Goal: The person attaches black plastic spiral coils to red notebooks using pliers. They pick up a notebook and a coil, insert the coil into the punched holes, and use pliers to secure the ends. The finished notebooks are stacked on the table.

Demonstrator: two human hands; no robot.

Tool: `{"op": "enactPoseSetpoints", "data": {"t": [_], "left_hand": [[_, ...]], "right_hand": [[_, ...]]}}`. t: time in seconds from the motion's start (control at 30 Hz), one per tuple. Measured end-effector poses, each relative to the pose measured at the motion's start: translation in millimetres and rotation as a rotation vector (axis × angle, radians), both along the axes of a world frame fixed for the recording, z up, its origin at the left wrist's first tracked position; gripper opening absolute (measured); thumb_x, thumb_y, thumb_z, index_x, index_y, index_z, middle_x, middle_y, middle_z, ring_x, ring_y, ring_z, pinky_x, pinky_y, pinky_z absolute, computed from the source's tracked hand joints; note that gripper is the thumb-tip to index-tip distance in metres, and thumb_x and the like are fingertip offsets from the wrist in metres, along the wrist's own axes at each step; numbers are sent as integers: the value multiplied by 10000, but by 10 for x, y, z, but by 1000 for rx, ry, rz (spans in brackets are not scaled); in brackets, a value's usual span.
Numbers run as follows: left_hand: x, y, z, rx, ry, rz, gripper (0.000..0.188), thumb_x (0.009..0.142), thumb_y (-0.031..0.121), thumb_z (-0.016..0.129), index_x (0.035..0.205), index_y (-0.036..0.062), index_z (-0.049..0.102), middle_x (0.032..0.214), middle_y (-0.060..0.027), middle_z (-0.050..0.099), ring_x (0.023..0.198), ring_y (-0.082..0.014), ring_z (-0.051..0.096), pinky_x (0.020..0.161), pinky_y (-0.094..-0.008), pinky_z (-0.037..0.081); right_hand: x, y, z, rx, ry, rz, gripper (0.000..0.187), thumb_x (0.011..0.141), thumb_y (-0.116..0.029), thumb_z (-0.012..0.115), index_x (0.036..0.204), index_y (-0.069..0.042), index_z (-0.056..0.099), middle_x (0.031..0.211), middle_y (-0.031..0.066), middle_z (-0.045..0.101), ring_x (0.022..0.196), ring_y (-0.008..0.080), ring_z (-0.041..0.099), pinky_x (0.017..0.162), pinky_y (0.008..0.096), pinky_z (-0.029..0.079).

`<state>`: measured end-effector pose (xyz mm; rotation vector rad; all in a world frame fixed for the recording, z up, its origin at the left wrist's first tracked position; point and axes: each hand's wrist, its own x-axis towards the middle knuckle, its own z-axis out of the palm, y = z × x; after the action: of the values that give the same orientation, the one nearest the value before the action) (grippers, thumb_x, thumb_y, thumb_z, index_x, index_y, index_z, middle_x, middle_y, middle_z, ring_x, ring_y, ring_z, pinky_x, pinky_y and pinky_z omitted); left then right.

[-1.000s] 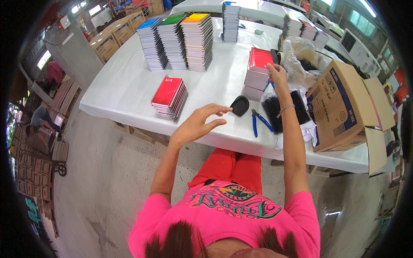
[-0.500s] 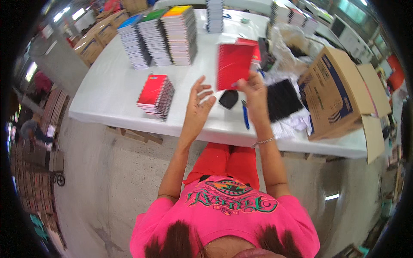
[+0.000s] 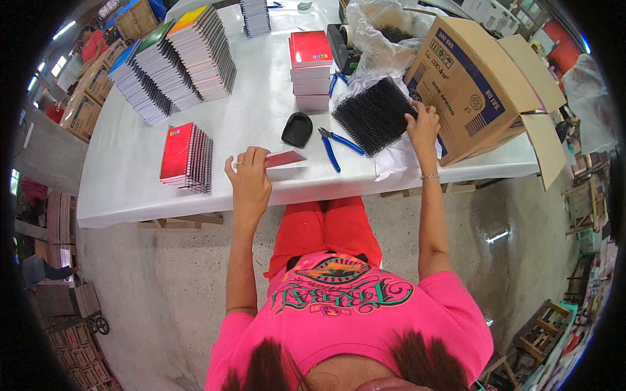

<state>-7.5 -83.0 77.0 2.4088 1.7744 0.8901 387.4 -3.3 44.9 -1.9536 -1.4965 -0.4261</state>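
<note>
Notebook (image 3: 284, 158), red-covered and thin, lies flat at the near edge of the desk (image 3: 254, 117), and the left hand (image 3: 249, 177) has it by its left end, fingers curled over the top and thumb apparently beneath, though the underside is hidden. It looks light and only partly stiff: a card cover over loose sheets, so held by one end it would likely sag or fan. A pinch across the full thickness near the punched edge should keep the sheets squared; the glossy cover may be a little slippery.

The right hand (image 3: 422, 124) rests on the far corner of a black bundle of wire spines (image 3: 374, 116), fingers spread and bent over its edge; whether it has closed on one spine I cannot tell. These coils look springy and apt to tangle with their neighbours, so a single one is probably best drawn out by its end rather than lifted from the middle.

Between the hands lie blue pliers (image 3: 334, 144) and a small black pad (image 3: 297, 129), both just beyond the notebook. Behind them stands a short pile of red books (image 3: 310, 68). Left of the left hand sits a low stack of bound red notebooks (image 3: 186, 158), and taller stacks (image 3: 173, 62) fill the far left corner. An open carton (image 3: 479, 81) lies on its side just beside the right hand, touching the bundle's edge.
</note>
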Motion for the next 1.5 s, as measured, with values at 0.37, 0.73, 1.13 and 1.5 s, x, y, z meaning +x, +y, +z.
{"op": "enactPoseSetpoints", "data": {"t": [0.37, 0.73, 1.13, 1.5], "left_hand": [[188, -59, -247, -2, 18, 81, 312, 858, 315, 682, 1061, 110, 563, 1223, -76, 452, 1310, -290, 363, 1114, -715, 87], [466, 123, -507, 155, -207, 244, 596, 680, 546, 835, 943, 73, 586, 1282, -116, 417, 1324, -329, 328, 1085, -667, 170], [463, 216, -517, 199, -141, 266, 523, 690, 506, 788, 952, 94, 600, 1114, -48, 543, 1196, -296, 428, 1018, -641, 263], [500, 233, -516, 200, -172, 242, 417, 670, 420, 783, 948, 148, 631, 1070, 10, 574, 1173, -242, 468, 987, -681, 250]], "right_hand": [[231, 27, -112, 114, 268, 151, 230, 843, -151, 734, 1048, -47, 739, 948, 133, 689, 840, 286, 645, 800, 364, 506], [-461, -397, 541, 31, 1312, 726, 268, 948, -134, 670, 1182, -3, 653, 938, 45, 680, 821, 109, 630, 773, 242, 509], [-1619, -411, 343, -407, 680, 975, 214, 858, -105, 723, 1008, 14, 627, 851, 121, 689, 722, 163, 624, 670, 296, 484], [-1672, -371, 262, -372, 582, 1076, 190, 875, -103, 682, 1027, 10, 671, 894, 150, 680, 808, 237, 633, 745, 328, 478]]}}
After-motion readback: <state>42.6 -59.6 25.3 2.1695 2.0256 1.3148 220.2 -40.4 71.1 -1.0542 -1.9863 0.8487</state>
